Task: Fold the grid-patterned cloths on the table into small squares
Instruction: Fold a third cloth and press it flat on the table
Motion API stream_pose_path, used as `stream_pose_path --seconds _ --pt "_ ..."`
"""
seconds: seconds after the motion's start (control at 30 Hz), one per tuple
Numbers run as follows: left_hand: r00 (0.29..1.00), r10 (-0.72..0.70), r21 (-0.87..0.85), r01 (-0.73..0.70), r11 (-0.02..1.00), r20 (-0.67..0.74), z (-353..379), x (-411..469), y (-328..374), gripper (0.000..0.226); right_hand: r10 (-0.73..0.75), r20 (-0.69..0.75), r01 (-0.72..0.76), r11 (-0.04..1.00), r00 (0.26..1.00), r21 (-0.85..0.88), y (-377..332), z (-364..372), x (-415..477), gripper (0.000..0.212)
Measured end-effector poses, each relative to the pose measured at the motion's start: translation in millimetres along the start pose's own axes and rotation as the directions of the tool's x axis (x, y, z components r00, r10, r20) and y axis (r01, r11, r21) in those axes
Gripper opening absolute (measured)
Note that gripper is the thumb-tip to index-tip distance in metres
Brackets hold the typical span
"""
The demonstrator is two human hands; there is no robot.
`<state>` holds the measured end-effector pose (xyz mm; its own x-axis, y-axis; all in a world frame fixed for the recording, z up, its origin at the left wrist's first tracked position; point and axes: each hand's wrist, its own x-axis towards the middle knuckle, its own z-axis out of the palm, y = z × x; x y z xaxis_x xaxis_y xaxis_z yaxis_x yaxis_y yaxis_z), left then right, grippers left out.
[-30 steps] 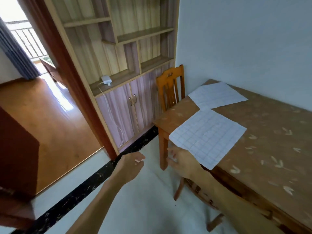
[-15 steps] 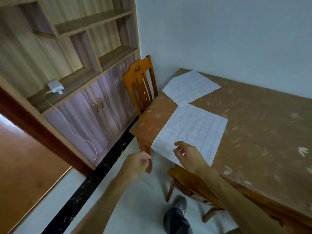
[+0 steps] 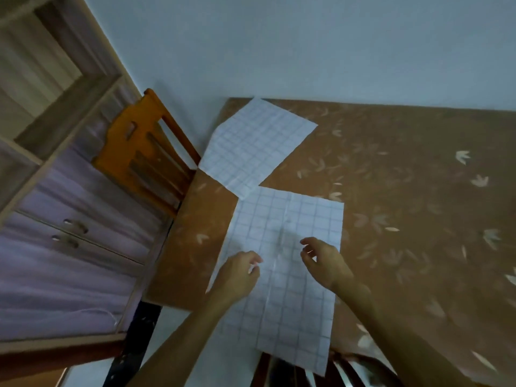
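Note:
Two white cloths with a blue grid lie flat on the brown leaf-patterned table (image 3: 418, 208). The near cloth (image 3: 290, 289) hangs partly over the table's front edge. The far cloth (image 3: 254, 146) lies at the table's back left corner, its near corner overlapping the near cloth. My left hand (image 3: 240, 275) hovers over the left half of the near cloth, fingers loosely curled, holding nothing. My right hand (image 3: 324, 261) is over its right half, fingers spread and curved, holding nothing. The frame is blurred, so contact with the cloth is unclear.
An orange wooden chair (image 3: 145, 152) stands against the table's left end. A second wooden chair (image 3: 346, 367) is tucked under the front edge below the near cloth. A wood cabinet (image 3: 69, 233) with shelves and doors fills the left side. A pale wall runs behind the table.
The view has swung right and closer to the table. Both hands have moved from below the table edge up over the near cloth.

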<state>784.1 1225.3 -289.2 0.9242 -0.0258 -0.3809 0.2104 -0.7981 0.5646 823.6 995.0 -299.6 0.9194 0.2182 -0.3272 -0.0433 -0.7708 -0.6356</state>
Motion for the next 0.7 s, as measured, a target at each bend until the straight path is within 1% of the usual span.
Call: stream_pose_path --seconds 0.17,0.23,0.37,0.4,0.47,0.53,0.6,0.7 --pt "0.985 0.076 0.137 -0.098 0.986 0.154 13 90 22 0.035 0.053 -0.008 -0.054 0.993 0.999 -0.109 53 -14 69 0.035" --pt "0.982 0.105 0.156 -0.129 0.979 0.155 16 123 30 0.036 0.061 -0.066 -0.070 0.987 0.996 -0.144 68 -20 94 0.034" --pt "0.978 0.188 0.215 -0.204 0.955 0.092 27 178 39 0.036 0.051 -0.257 -0.106 0.973 0.965 -0.203 89 -25 136 0.038" --pt "0.977 0.201 0.243 -0.214 0.946 0.078 29 190 41 0.039 0.060 -0.291 -0.125 0.970 0.955 -0.208 93 -25 142 0.042" --pt "0.978 0.199 0.300 -0.211 0.930 0.069 31 211 42 0.054 0.096 -0.309 -0.166 0.964 0.946 -0.206 99 -24 151 0.051" --pt "0.979 0.164 0.369 -0.197 0.908 0.119 29 229 42 0.072 0.114 -0.313 -0.186 0.960 0.943 -0.209 104 -21 156 0.055" --pt "0.974 0.112 0.433 -0.189 0.882 0.197 27 242 43 0.084 0.120 -0.313 -0.191 0.959 0.942 -0.209 108 -18 159 0.054" --pt "0.966 0.107 0.533 -0.221 0.816 0.236 24 248 50 0.091 0.129 -0.269 -0.184 0.964 0.954 -0.190 110 -18 159 0.046"
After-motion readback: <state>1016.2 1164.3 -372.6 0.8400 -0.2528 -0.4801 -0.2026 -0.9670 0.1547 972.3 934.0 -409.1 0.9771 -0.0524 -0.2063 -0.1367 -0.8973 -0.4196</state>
